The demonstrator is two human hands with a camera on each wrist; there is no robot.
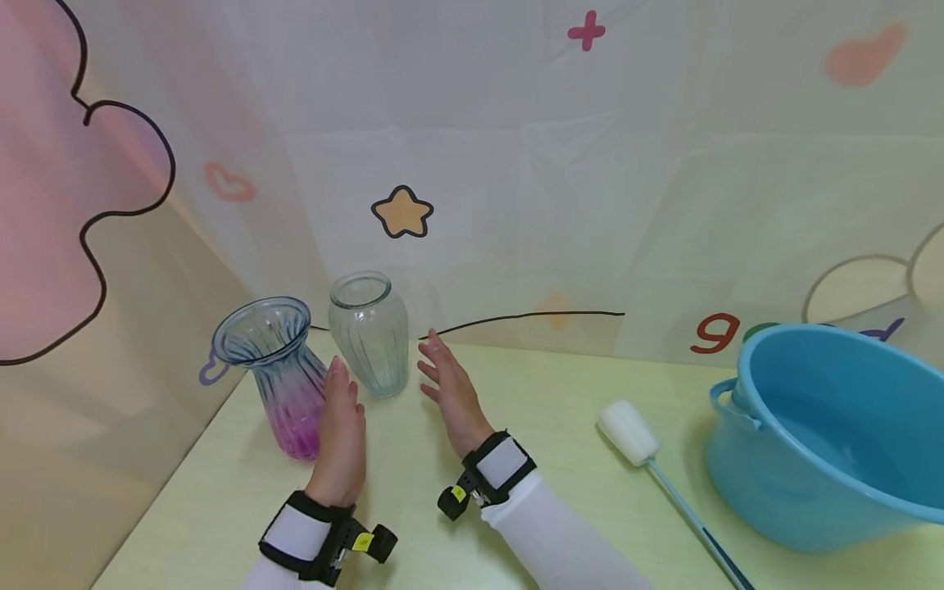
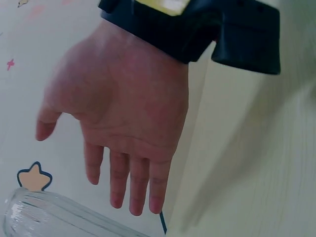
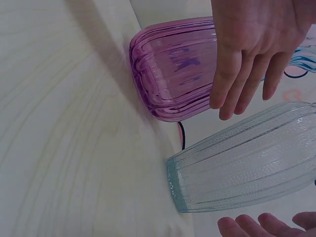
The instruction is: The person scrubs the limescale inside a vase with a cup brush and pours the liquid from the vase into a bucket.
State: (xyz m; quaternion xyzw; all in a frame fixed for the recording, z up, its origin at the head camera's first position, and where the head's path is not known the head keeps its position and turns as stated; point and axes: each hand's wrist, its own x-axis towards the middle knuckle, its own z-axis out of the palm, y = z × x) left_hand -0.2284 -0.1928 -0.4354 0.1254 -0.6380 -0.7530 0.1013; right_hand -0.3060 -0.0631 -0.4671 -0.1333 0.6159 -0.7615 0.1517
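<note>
A clear ribbed glass vase [image 1: 369,344] stands upright near the back wall. To its left is a flared glass vase [image 1: 283,385], blue at the top and fading to pink-purple below. My left hand [image 1: 342,438] is held with straight fingers before the pink-purple vase, covering part of its right side. Its bare palm [image 2: 133,98] shows in the left wrist view. Right of the clear vase, my right hand [image 1: 453,397] is raised, fingers extended and spread a little. Its fingertips [image 3: 247,226] appear beside the clear vase in the right wrist view. Both hands hold nothing.
A large blue bucket [image 1: 782,483] with a side handle stands at the right. Beside it lies a long-handled brush with a white sponge head [image 1: 628,432]. A patterned cloth [image 1: 516,205] hangs behind the pale table [image 1: 560,541].
</note>
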